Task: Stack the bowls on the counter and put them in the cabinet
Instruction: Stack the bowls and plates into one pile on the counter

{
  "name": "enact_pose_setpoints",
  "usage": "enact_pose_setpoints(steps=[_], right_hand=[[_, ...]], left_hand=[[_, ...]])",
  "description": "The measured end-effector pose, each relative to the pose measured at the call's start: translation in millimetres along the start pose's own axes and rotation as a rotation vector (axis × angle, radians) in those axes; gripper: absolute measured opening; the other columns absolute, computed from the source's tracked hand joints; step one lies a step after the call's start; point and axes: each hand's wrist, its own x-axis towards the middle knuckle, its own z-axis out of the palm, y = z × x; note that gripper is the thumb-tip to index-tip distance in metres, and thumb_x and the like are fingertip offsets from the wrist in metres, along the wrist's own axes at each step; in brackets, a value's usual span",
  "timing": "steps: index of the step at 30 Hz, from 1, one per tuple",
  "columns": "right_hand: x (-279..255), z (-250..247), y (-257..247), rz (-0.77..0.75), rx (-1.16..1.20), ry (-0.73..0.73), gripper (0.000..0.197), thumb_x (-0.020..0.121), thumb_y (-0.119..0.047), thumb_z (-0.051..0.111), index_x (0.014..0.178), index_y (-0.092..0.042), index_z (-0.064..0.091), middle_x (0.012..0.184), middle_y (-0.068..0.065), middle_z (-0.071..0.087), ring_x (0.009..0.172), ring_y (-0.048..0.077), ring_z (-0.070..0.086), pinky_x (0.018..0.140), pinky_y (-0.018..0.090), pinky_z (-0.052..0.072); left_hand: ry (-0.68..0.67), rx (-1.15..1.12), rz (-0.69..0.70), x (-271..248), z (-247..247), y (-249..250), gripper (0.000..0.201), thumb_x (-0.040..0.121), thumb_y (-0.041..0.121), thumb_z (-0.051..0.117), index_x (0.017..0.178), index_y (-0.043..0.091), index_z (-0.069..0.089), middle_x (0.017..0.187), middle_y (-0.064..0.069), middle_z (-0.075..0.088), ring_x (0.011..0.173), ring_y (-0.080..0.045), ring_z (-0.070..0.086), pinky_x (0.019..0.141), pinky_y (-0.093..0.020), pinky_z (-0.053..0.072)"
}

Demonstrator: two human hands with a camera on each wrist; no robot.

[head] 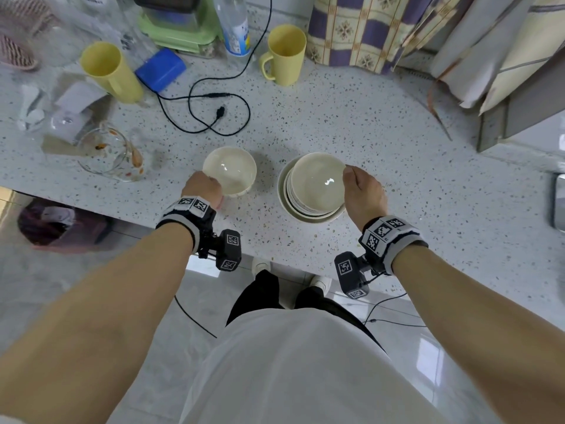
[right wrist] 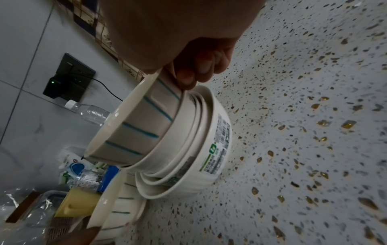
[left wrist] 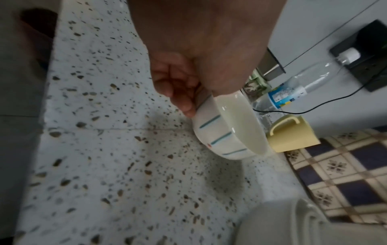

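Note:
A cream bowl with blue stripes point(head: 230, 170) point(left wrist: 226, 132) hangs a little above the speckled counter point(head: 382, 142), tilted, held at its near rim by my left hand point(head: 203, 186) point(left wrist: 188, 92). To its right a stack of cream bowls point(head: 312, 206) point(right wrist: 188, 149) stands on the counter. My right hand point(head: 362, 191) point(right wrist: 188, 71) pinches the rim of the top striped bowl point(head: 318, 180) point(right wrist: 134, 131), which sits tilted in the stack. The bottom bowl carries a printed label point(right wrist: 217, 149).
Two yellow mugs point(head: 286, 53) point(head: 110, 71), a black cable point(head: 211, 108), a blue box point(head: 160, 68), a glass jar point(head: 107, 154) and a plastic bottle point(head: 234, 26) stand behind the bowls. A checked cloth point(head: 360, 29) hangs at the back right. The counter edge point(head: 137, 223) runs below my wrists.

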Motion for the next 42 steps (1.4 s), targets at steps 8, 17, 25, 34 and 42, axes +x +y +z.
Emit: enact_pose_setpoints(steps=[8,17,25,34,42], right_hand=[[1.5,-2.8,9.4,-0.017,0.275,-0.058,0.036,0.093,-0.041,0.037,0.096,-0.024,0.068,0.069,-0.004,0.056,0.067,0.019,0.05,0.063,0.034,0.042],[-4.7,-12.1,10.3,-0.129,0.09,-0.044,0.038,0.094,-0.022,0.053,0.13,-0.027,0.059,0.05,-0.008,0.042,0.046,0.009,0.041,0.047,0.021,0.033],[-10.9,-12.6,9.0,-0.103,0.299,-0.047,0.035,0.1,-0.022,0.039,0.121,-0.024,0.066,0.068,-0.015,0.059,0.061,0.004,0.052,0.057,0.02,0.041],[-16.1,-13.2,3.2,-0.087,0.183,0.028,0.047,0.094,-0.056,0.036,0.1,-0.021,0.067,0.06,-0.002,0.056,0.059,0.019,0.054,0.06,0.032,0.045],[-25.3,-8.8,-9.5,-0.061,0.018,0.037,0.045,0.085,-0.022,0.041,0.126,-0.021,0.06,0.055,-0.007,0.045,0.054,0.019,0.047,0.051,0.026,0.036]], left_hand=[[-0.03,-0.304,0.458,-66.8,-27.6,73.6,0.036,0.098,0.019,0.04,0.124,0.002,0.057,0.093,-0.009,0.062,0.072,-0.016,0.061,0.056,-0.034,0.053],[-0.102,0.355,0.734,-107.3,-9.3,121.8,0.021,0.101,0.024,0.037,0.099,0.01,0.053,0.094,-0.009,0.058,0.084,-0.026,0.055,0.064,-0.031,0.036],[-0.023,0.536,0.728,-104.4,6.8,121.6,0.03,0.102,0.028,0.034,0.108,0.007,0.056,0.092,-0.006,0.056,0.081,-0.026,0.051,0.069,-0.033,0.036],[-0.041,0.566,0.687,-102.8,21.3,116.6,0.036,0.104,0.032,0.03,0.111,0.007,0.055,0.101,-0.01,0.062,0.081,-0.027,0.051,0.069,-0.034,0.037],[-0.173,0.416,0.724,-101.0,16.9,110.7,0.05,0.101,0.052,0.026,0.117,0.015,0.055,0.097,-0.005,0.063,0.087,-0.028,0.058,0.075,-0.036,0.043]])
